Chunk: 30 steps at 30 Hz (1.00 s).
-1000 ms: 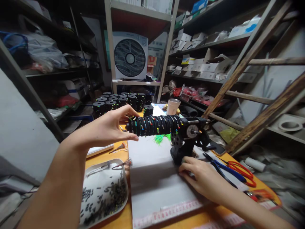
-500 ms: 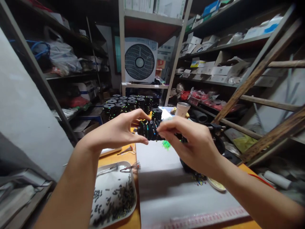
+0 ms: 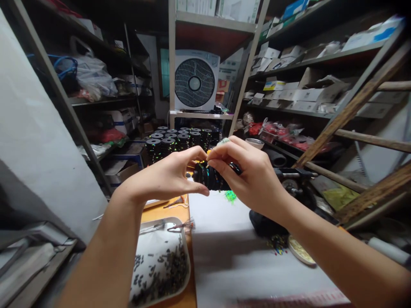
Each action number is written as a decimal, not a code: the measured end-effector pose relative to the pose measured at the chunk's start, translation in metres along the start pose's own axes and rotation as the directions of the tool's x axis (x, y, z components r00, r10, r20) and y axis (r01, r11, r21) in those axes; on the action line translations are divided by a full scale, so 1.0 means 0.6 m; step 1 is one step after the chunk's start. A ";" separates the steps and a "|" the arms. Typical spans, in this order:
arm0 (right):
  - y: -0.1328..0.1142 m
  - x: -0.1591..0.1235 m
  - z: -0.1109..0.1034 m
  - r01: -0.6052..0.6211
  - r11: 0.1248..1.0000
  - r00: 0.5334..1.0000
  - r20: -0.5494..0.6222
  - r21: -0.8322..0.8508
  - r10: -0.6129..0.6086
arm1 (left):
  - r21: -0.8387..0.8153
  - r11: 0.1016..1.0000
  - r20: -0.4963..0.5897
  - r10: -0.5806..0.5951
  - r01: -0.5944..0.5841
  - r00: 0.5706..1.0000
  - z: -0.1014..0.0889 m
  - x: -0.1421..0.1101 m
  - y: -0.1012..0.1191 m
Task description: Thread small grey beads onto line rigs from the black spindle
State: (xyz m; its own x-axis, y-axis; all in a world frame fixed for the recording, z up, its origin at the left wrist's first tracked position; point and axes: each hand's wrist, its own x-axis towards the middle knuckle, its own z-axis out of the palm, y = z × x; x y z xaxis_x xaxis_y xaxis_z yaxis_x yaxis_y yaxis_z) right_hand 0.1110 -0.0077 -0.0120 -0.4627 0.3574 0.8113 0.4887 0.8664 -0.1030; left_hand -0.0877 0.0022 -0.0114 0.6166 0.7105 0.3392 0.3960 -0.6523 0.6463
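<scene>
A black spool (image 3: 201,173) wound with dark strands and small bright coloured bits lies sideways between my hands. My left hand (image 3: 170,173) curves round its left end, fingers behind and thumb stretched below the front. Over the top of the spool, my right hand (image 3: 244,171) has thumb and forefinger pinched together; what they hold is too small to make out. A pale wrap covers part of a right-hand finger. The right part of the spool is hidden behind that hand. Just below the spool lies a bright green tuft (image 3: 230,196) on the white sheet (image 3: 221,256).
A tray (image 3: 188,261) of small dark pieces stands at the lower left. On the right are a black machine (image 3: 295,186), a small dish (image 3: 302,252) and colourful bits (image 3: 278,244). Several upright spools (image 3: 157,145) stand behind, before a box fan (image 3: 194,83). A wooden ladder (image 3: 356,100) leans at right.
My right hand has risen slightly and shifted left over the spool, its pinch now at the upper edge. The left hand keeps its curve round the end. The whole view has shifted a little.
</scene>
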 end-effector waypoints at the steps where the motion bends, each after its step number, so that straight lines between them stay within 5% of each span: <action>1: 0.000 0.000 0.000 0.006 1.000 1.000 0.007 -0.004 -0.006 | 0.003 1.000 0.002 -0.001 0.001 1.000 0.000 0.000 0.000; 13: 0.000 -0.005 -0.011 0.061 0.998 0.987 0.149 -0.011 -0.058 | -0.014 0.998 -0.020 -0.057 0.057 0.998 0.000 -0.001 0.001; 30: 0.005 -0.025 -0.005 -0.002 0.997 0.991 0.136 -0.078 0.012 | -0.018 0.999 -0.026 -0.031 0.031 0.999 0.000 -0.001 0.003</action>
State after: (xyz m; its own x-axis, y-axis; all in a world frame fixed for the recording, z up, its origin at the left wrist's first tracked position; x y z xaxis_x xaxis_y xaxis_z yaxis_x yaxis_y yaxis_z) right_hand 0.1212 -0.0115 -0.0226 -0.5530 0.4124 0.7239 0.5455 0.8360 -0.0595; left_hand -0.0874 0.0010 -0.0105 0.5862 0.7372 0.3360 0.4028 -0.6251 0.6686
